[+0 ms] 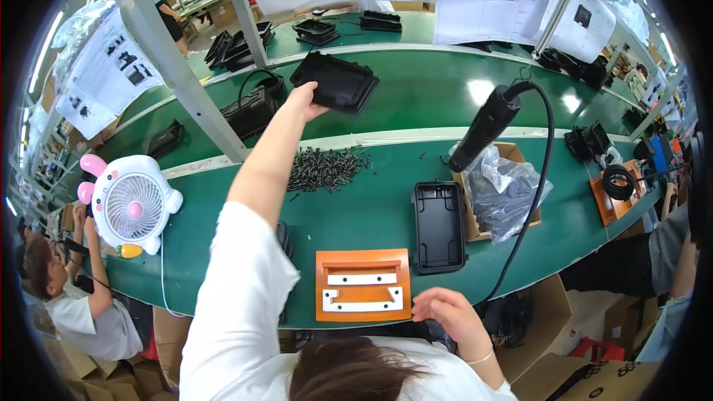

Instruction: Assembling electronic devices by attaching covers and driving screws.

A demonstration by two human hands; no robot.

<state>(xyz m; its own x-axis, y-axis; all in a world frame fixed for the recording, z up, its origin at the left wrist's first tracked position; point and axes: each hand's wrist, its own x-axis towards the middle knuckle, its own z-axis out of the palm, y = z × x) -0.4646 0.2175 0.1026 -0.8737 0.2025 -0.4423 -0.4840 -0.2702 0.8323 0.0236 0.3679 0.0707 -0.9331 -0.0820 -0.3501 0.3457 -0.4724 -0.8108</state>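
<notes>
My left arm reaches far forward over the bench, and my left hand (pixel 308 101) grips the near left corner of a black plastic case (pixel 340 83) above the green surface behind the rail. My right hand (pixel 453 317) hovers at the bench's front edge, just right of an orange fixture block (pixel 362 304) with white inserts; its fingers are loosely bent and apart, with nothing in them. A black open tray-like case half (pixel 438 227) lies beyond that hand. Between my left forearm and the far rail spreads a pile of small black parts (pixel 327 169).
A corded black power screwdriver (pixel 486 126) hangs over the bench's right half. Beside the case half stands a cardboard box (pixel 511 152) with plastic bags. A white rabbit-shaped fan (pixel 135 204) sits at left. A metal post (pixel 171 59) rises left of my arm. Co-workers sit on both sides.
</notes>
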